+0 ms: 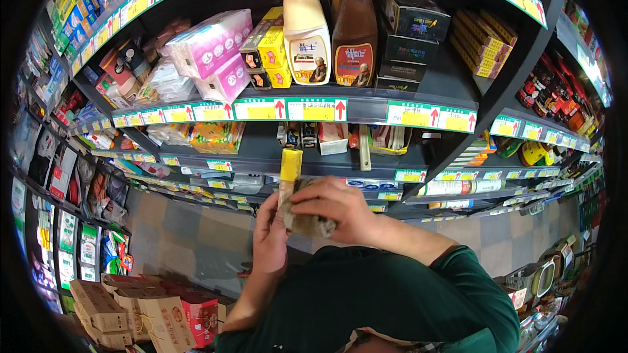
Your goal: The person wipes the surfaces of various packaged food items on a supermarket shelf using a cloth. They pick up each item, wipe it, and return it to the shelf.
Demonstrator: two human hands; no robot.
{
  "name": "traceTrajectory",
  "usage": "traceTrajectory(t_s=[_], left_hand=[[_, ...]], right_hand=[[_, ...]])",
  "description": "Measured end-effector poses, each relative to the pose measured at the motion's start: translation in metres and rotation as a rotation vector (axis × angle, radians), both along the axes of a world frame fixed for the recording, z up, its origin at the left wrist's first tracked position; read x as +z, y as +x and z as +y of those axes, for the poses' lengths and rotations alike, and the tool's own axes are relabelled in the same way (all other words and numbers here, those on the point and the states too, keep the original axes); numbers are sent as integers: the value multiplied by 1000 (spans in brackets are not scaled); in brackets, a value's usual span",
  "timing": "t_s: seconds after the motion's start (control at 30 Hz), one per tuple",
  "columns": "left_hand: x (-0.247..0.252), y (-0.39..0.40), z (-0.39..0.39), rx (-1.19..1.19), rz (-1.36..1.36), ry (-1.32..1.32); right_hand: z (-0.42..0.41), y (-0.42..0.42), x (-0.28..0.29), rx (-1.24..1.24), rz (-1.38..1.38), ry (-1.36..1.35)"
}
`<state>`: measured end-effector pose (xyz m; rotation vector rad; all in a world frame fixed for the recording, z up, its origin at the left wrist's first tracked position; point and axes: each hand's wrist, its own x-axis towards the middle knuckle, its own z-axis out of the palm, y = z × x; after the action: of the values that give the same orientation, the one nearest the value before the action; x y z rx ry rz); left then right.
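Observation:
My left hand grips the lower part of a narrow upright item with a yellow top; its exact kind is unclear. In my right hand is a crumpled grey-brown cloth, pressed against the side of that item. Both hands are in front of my chest, before the lower shelves. Above them on the shelf stand a cream bottle and a brown bottle, with small yellow boxes to their left and dark boxes to their right.
A shelf edge with price tags runs across the view. Pink-and-white tissue packs sit at its left. A white-handled item juts over the lower shelf. Cardboard gift boxes stand at lower left, a basket at lower right.

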<state>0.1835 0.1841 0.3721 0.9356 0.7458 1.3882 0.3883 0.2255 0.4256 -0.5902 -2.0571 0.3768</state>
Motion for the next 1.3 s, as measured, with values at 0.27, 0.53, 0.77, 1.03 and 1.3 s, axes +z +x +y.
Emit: traceTrajectory(t_s=[0.27, 0.53, 0.77, 1.03, 1.3], left_hand=[[-3, 6, 8, 325, 639, 323], [7, 4, 2, 545, 862, 598], [7, -7, -1, 490, 775, 581], [-35, -7, 3, 178, 168, 60], [-11, -6, -4, 88, 2, -153]], right_hand=[[-7, -5, 20, -136, -27, 246], [7, -4, 26, -296, -130, 148], [1, -14, 34, -260, -149, 123], [-2, -21, 12, -268, -24, 166], [4, -10, 10, -340, 6, 228]])
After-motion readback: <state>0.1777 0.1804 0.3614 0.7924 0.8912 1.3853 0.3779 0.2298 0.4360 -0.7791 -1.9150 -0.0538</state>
